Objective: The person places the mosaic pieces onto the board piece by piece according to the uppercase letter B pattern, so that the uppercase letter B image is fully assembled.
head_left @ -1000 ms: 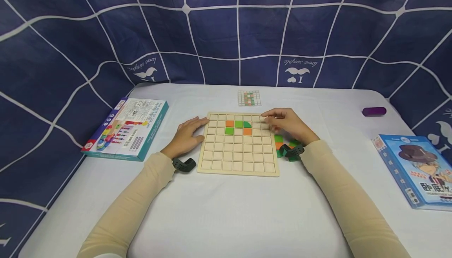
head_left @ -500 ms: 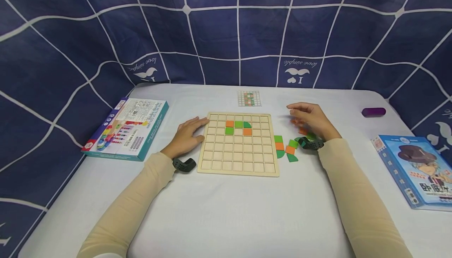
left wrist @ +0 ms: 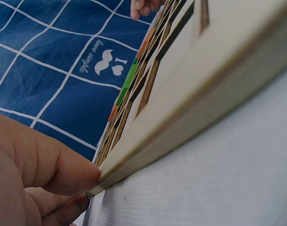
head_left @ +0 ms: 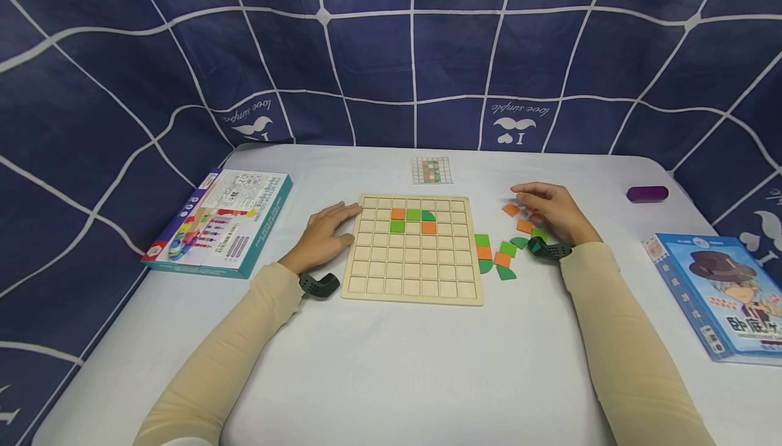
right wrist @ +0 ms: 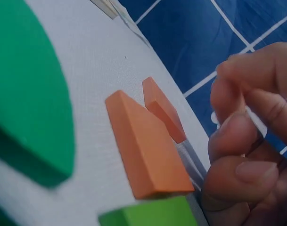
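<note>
My left hand [head_left: 324, 235] rests at the left edge of a wooden grid board [head_left: 411, 256], fingers extended. In the left wrist view its thumb [left wrist: 70, 169] touches the board's edge. Several orange and green tiles, one a dark green quarter-round [head_left: 428, 216], sit in the upper cells. My right hand [head_left: 552, 212] hovers over loose tiles right of the board, its fingers loosely bent with nothing visible in them. Nearest it lie an orange square tile [head_left: 510, 210], another orange tile [right wrist: 141, 146] and a light green tile [right wrist: 152, 214]. The palm side is partly hidden.
A small printed pattern card [head_left: 431, 170] lies behind the board. More green and orange tiles [head_left: 503, 260] are right of it. A toy box [head_left: 220, 222] stands at left, a blue box [head_left: 721, 290] and a purple cylinder [head_left: 647, 193] at right.
My right hand has moved right, from the board's upper right corner to above the loose tiles, uncovering tiles beside the board. The left hand and the board have stayed put.
</note>
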{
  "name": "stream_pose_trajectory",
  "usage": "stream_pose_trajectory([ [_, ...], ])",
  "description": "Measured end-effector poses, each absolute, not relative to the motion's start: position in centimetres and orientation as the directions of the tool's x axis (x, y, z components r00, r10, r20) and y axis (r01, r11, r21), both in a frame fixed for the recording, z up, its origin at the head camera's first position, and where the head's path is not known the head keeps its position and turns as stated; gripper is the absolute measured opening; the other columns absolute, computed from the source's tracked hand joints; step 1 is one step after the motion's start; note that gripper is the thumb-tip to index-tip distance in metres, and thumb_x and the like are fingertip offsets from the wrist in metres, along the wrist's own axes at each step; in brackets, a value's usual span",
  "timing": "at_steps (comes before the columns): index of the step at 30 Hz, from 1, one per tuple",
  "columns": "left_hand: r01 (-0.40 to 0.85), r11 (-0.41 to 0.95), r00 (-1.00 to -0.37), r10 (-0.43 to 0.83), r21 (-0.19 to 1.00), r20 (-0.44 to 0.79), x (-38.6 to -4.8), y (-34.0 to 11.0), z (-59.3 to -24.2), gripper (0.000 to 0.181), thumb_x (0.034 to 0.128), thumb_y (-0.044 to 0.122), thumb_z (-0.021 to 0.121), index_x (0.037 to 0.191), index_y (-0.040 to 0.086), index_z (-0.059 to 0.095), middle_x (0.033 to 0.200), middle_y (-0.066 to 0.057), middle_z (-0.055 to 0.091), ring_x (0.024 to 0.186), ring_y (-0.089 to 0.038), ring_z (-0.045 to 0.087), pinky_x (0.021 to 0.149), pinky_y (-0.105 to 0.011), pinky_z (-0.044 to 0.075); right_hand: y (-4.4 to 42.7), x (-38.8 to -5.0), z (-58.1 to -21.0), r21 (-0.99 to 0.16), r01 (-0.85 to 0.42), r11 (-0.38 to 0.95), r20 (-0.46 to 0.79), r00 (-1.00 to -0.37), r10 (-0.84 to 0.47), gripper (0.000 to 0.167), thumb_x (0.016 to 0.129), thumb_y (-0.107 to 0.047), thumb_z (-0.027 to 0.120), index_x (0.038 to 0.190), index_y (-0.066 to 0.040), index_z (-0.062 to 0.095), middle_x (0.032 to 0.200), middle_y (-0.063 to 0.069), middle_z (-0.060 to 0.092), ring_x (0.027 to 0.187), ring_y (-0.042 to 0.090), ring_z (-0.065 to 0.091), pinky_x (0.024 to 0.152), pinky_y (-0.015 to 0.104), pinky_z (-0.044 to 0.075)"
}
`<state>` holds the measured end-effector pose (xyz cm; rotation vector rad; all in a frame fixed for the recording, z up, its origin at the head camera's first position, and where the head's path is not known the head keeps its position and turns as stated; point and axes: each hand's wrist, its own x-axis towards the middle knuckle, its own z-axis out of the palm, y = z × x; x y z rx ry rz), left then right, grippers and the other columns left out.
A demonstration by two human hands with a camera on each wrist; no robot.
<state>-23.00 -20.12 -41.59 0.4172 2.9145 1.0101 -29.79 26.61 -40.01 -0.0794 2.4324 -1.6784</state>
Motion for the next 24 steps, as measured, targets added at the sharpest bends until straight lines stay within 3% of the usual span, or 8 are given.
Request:
stream_pose_trajectory([
  [8, 0.237, 0.752, -0.965, 0.257, 0.615, 0.058, -22.97, -20.15, -41.51, 0.067, 0.0954, 0.011, 0.060, 0.161, 0.003, 0.049, 0.170, -0.013, 0.044, 0.164, -0.034, 0.024, 0.132, -0.056, 0.010, 26.44, -30.03, -40.04, -0.888, 0.054, 0.457, -0.144, -0.975, -0.166, 0.042, 0.109, -0.013, 0.062, 0.146, 0.006, 0.061, 0.098, -0.008, 0.061, 0.069, 0.010, 0.049, 0.061, 0.020, 0.043],
  [15, 0.241, 0.747, -0.964, 0.258, 0.620, 0.063, -22.96, -20.14, -41.53, 0.067, 0.0952, 0.011, 0.061, 0.161, 0.002, 0.050, 0.170, -0.013, 0.044, 0.164, -0.035, 0.025, 0.132, -0.056, 0.010, 25.94, -29.81, -40.05, -0.840, 0.037, 0.541, -0.162, -0.969, -0.185, 0.045, 0.102, -0.002, 0.057, 0.145, 0.006, 0.063, 0.132, 0.015, 0.058, 0.109, 0.022, 0.048, 0.081, 0.017, 0.048],
  [19, 0.243, 0.744, -0.963, 0.260, 0.623, 0.065, -22.94, -20.11, -41.51, 0.067, 0.0949, 0.011, 0.061, 0.160, 0.002, 0.050, 0.169, -0.014, 0.044, 0.164, -0.035, 0.025, 0.132, -0.056, 0.011, 25.75, -29.74, -40.05, -0.823, 0.038, 0.567, -0.170, -0.969, -0.182, 0.048, 0.098, -0.002, 0.060, 0.145, 0.008, 0.062, 0.131, 0.021, 0.056, 0.110, 0.027, 0.047, 0.080, 0.018, 0.047],
  [24, 0.239, 0.746, -0.964, 0.258, 0.621, 0.060, -22.95, -20.08, -41.49, 0.067, 0.0951, 0.011, 0.060, 0.161, 0.002, 0.049, 0.170, -0.014, 0.044, 0.164, -0.035, 0.024, 0.132, -0.056, 0.011, 25.64, -29.79, -39.99, -0.806, 0.040, 0.590, -0.173, -0.970, -0.171, 0.047, 0.099, -0.007, 0.067, 0.143, 0.009, 0.063, 0.120, 0.016, 0.056, 0.107, 0.026, 0.046, 0.078, 0.020, 0.046],
])
